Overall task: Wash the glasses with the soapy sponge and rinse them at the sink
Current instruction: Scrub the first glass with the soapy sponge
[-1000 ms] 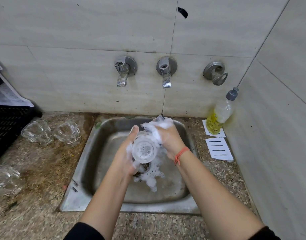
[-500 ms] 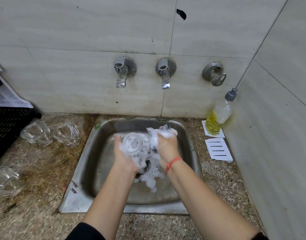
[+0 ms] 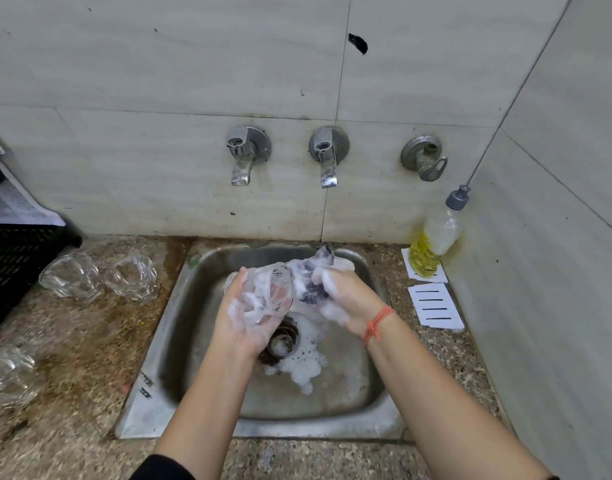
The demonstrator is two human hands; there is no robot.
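L hand holds sudsy clear glass; R hand squeezes foamy sponge.

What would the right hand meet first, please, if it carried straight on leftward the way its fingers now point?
Probably the soapy glass held in the left hand: the right hand presses the sponge towards its mouth, though depth is unclear.

light: even, soft | shadows: faint | edges: bowed (wide-angle) | focus: sharp
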